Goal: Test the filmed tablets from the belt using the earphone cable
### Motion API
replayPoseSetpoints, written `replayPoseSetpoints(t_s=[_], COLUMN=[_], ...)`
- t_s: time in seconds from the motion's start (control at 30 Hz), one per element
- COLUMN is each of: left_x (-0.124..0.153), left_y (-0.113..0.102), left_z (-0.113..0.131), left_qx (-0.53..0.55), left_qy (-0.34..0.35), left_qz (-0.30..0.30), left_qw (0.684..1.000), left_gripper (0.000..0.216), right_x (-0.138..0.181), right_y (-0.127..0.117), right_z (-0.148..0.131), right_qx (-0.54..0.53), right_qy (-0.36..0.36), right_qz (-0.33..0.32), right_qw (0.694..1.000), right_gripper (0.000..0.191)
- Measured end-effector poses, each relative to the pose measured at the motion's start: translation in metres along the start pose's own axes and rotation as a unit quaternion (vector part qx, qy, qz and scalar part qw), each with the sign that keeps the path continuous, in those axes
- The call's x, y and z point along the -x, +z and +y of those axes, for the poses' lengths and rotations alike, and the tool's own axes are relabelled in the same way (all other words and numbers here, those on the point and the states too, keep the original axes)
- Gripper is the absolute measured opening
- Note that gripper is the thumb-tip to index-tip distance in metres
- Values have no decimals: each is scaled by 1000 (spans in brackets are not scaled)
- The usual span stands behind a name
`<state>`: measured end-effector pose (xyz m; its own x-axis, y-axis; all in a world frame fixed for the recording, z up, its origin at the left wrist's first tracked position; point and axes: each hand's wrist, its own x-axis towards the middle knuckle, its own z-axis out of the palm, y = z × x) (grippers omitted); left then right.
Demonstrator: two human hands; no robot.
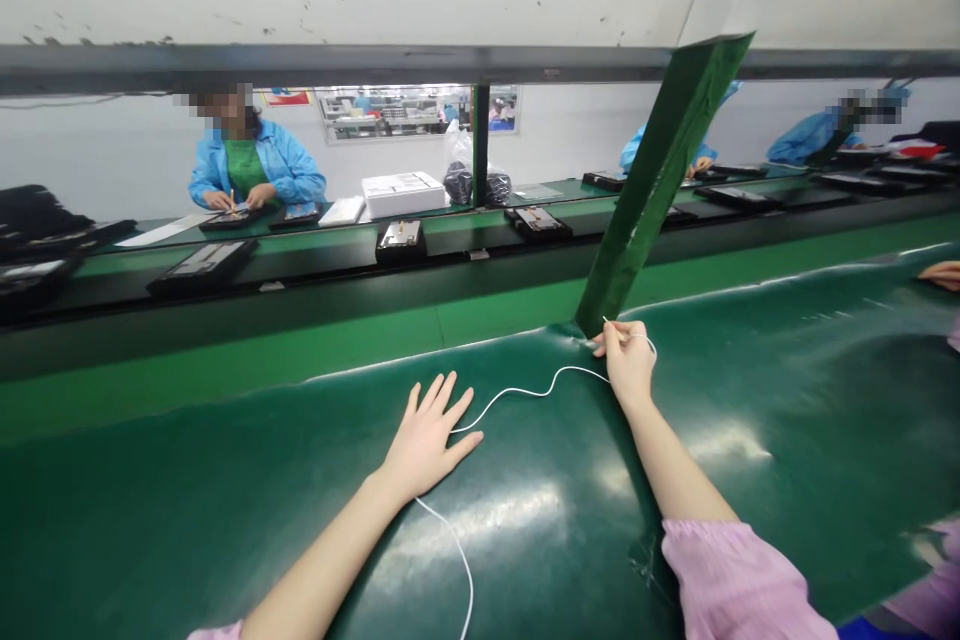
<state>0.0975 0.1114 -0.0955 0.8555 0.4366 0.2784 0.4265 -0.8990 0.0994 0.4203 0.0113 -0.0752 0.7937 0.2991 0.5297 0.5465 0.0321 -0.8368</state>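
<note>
A thin white cable (pixel 529 392) runs in a wavy line over the green table mat (pixel 225 510). My left hand (pixel 431 440) lies flat on the mat with fingers spread, and the cable passes beneath its palm and comes out toward the near edge. Near the foot of the green post, my right hand (pixel 631 360) is closed on the cable in a pinch. A short end sticks up above the fingertips, and a loop of cable curves around the back of that hand.
A slanted green post (pixel 660 190) rises from the mat's far edge. Beyond it, a conveyor (pixel 322 270) carries several black trays with devices (pixel 400 238). Co-workers in blue (pixel 255 165) sit across the line near a white box (pixel 403 195). Another person's hand (pixel 941 275) shows at right.
</note>
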Motion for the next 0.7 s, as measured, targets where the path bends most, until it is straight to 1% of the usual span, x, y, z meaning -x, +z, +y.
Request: replayPoseSetpoints(t_s=[0.2, 0.47, 0.7], left_x=[1, 1, 2], left_y=[5, 3, 4], left_z=[-3, -1, -3], left_qx=[10, 6, 23], left_qy=[8, 2, 5], left_qz=[34, 15, 32], left_qw=[999, 1000, 999], left_gripper=[59, 60, 57], right_x=[-2, -7, -7], right_y=[2, 4, 4], right_z=[8, 17, 17], right_qx=[-19, -58, -67], right_qy=[12, 39, 48], right_qz=[4, -6, -10], right_qw=[1000, 998, 997], right_gripper=[57, 65, 66])
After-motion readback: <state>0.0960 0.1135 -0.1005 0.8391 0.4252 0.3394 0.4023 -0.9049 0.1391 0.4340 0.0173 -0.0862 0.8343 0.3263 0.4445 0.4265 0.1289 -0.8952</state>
